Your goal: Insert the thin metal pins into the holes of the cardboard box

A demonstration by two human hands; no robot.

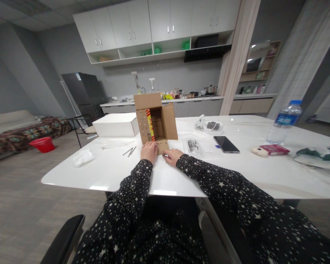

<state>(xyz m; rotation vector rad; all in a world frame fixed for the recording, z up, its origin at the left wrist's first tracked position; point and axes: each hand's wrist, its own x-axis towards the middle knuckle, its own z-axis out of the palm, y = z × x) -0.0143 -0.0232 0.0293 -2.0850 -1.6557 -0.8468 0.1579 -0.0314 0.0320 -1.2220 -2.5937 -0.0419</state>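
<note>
A brown cardboard box (169, 123) stands on the white table with its opening facing me and its flaps spread. A strip of red and yellow tape runs down its left flap. My left hand (149, 151) is closed at the lower left of the box, its fingers against the bottom flap (161, 147). On the other side, my right hand (172, 156) has its fingers curled together at the flap's lower right corner. A small dark spot shows at those fingertips, too small to make out. Several metal nails or screws (130, 151) lie left of my left hand.
A white box (115, 125) stands behind on the left, near a crumpled tissue (83, 158). To the right lie a clear bag of small dark parts (193, 146), a phone (226, 144), a maroon box (275, 149) and a water bottle (283, 123). White goggles (209, 125) sit farther back.
</note>
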